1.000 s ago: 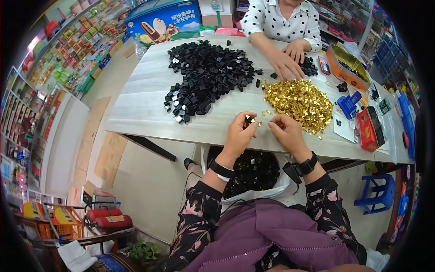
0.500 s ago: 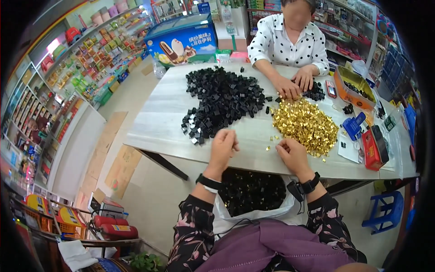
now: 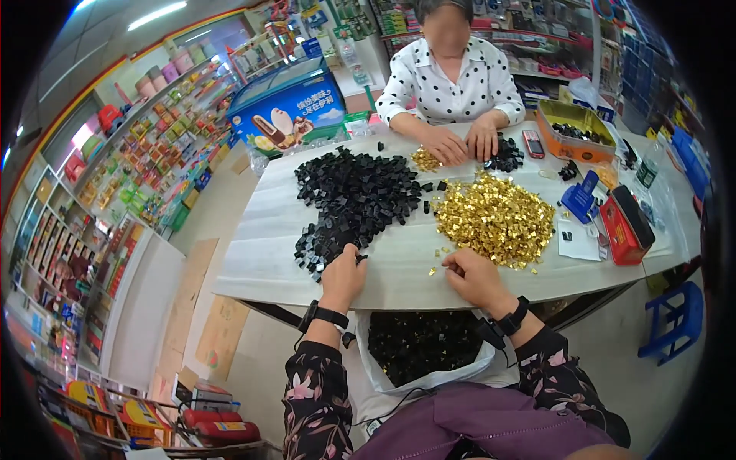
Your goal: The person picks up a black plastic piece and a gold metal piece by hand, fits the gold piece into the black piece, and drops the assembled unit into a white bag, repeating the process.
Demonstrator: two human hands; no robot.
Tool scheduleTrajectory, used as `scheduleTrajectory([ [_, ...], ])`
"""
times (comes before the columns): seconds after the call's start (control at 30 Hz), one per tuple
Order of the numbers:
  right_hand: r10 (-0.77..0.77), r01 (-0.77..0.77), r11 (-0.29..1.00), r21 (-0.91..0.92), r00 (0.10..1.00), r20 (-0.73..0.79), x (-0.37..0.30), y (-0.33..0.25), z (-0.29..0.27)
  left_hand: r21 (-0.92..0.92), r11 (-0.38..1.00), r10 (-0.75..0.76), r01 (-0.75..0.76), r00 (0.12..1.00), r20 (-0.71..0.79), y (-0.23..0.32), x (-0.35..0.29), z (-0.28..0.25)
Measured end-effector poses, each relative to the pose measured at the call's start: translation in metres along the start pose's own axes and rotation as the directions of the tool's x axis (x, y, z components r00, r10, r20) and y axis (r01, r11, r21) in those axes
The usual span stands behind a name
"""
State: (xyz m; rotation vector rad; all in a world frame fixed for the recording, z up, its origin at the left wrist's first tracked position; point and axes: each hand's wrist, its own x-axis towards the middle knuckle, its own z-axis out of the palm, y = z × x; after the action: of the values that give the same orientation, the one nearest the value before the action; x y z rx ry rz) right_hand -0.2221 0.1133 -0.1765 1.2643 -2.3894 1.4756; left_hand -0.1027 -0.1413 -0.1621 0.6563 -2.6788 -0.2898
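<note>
A heap of small black plastic pieces point(image 3: 356, 188) lies on the left of the pale table, with a mound of small shiny gold clips point(image 3: 498, 218) to its right. My left hand point(image 3: 343, 277) is at the near edge of the black heap, fingers closed, a small black piece showing at the fingertips. My right hand point(image 3: 477, 277) hovers by the near left edge of the gold mound, thumb and fingers pinched together; what they hold, if anything, is too small to make out. Below the table edge, a white sack point(image 3: 484, 360) holds many black pieces with gold specks.
Across the table point(image 3: 257, 264), a person in a dotted shirt point(image 3: 452, 84) handles gold and black pieces. At right are an orange tin point(image 3: 575, 142), a phone point(image 3: 533, 144), a red box point(image 3: 627, 225) and a blue holder point(image 3: 580, 197). A blue stool point(image 3: 673, 322) stands lower right.
My left hand has moved left to the black heap's edge. My right hand stays by the gold mound. The person opposite now has a small separate gold cluster by their hands. The view has shifted.
</note>
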Motion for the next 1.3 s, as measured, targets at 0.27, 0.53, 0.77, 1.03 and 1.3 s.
scheduleTrajectory([
  [0.27,-0.103,0.103,0.994,-0.031,0.994,-0.019,-0.001,0.002,0.0,-0.016,1.0,-0.013,0.014,0.999,0.045,0.002,0.001,-0.001],
  [0.53,-0.124,0.123,0.992,-0.021,0.991,-0.04,-0.004,0.004,-0.001,-0.234,0.97,0.076,-0.063,0.996,0.045,0.011,-0.014,0.004],
  [0.77,-0.076,0.08,0.993,0.086,0.996,-0.049,-0.007,0.002,-0.007,-0.926,0.273,0.005,0.26,0.962,0.272,0.079,-0.061,-0.003],
  [1.03,0.016,-0.085,0.825,0.558,0.992,0.127,-0.013,-0.021,0.009,-0.957,0.134,0.079,0.257,0.96,0.269,0.106,-0.082,0.021],
  [1.3,0.083,-0.311,0.596,0.741,0.941,0.329,-0.013,-0.029,0.012,-0.947,0.163,-0.047,0.275,0.961,0.271,0.099,-0.087,0.023],
])
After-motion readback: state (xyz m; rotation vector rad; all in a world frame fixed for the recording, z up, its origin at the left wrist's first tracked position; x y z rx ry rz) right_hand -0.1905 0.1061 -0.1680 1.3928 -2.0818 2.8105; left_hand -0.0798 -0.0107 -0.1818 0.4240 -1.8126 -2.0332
